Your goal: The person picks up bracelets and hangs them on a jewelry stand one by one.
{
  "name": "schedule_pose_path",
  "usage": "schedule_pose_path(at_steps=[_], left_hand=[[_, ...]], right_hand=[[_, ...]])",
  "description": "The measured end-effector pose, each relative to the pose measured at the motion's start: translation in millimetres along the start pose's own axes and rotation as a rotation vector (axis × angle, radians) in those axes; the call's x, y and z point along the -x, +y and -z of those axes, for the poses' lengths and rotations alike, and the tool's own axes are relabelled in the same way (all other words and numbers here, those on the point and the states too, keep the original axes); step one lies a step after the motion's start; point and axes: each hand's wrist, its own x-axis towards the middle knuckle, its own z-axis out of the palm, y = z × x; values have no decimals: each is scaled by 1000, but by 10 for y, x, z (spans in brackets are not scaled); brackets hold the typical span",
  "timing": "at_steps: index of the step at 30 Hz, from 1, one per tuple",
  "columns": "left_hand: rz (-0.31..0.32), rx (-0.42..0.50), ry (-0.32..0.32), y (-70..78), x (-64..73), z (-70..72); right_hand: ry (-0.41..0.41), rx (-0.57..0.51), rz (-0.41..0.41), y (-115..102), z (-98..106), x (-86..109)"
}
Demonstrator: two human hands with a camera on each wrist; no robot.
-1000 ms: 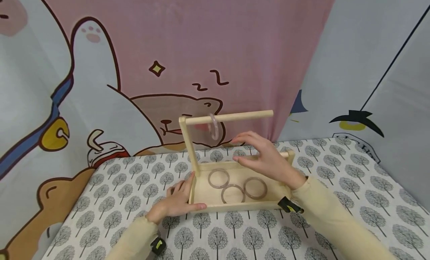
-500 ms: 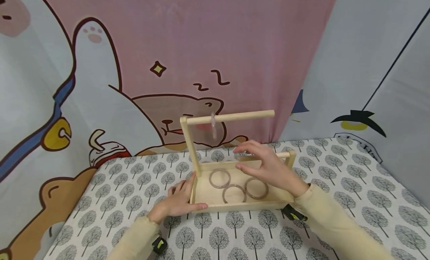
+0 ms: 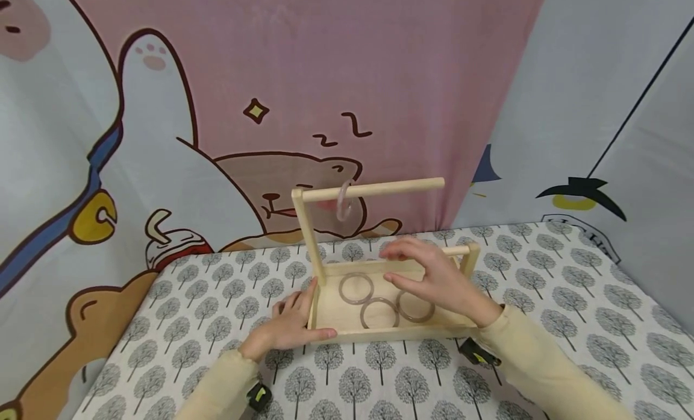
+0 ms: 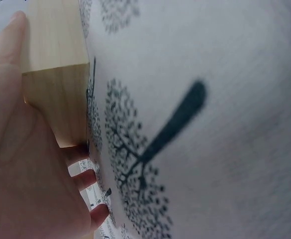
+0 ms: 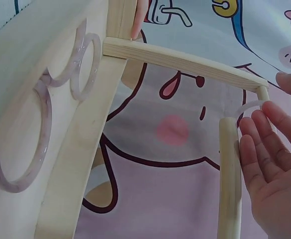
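Observation:
A light wooden stand has a tray base (image 3: 331, 314), a tall left post (image 3: 307, 233) and an upper bar (image 3: 396, 187). One translucent pinkish bangle (image 3: 340, 206) hangs from that bar, tilted. Lying flat in the tray are a second bangle (image 3: 356, 302), a third bangle (image 3: 379, 299) and another bangle (image 3: 415, 321), partly hidden. My left hand (image 3: 290, 323) grips the tray's left end, thumb along the front wall (image 4: 55, 35), fingers behind the corner. My right hand (image 3: 439, 281) hovers over the tray's right side, fingers loosely bent and thumb apart, holding nothing.
A shorter right post (image 3: 469, 260) carries a lower bar (image 5: 230, 174), beside my right fingers in the right wrist view. The tree-print cloth (image 3: 271, 257) covers the table. A cartoon curtain (image 3: 401, 76) stands close behind the stand.
My right hand has lowered slightly, away from the upper bar. The hanging bangle has swung and turned on the bar. My left hand keeps its grip on the tray.

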Motion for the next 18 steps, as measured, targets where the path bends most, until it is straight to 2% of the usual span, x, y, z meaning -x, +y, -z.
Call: schedule_pose_path(at_steps=[8,14,18], left_hand=[[3,-12,1,32,10,29],[0,-23,0,26,9,19],[1,-17,-1,28,13,19]], right_hand=[[-29,-20,-42,-44,-51,65],[-72,-62,-20,-11,-149,138],[-110,-73,-33,9,-187,175]])
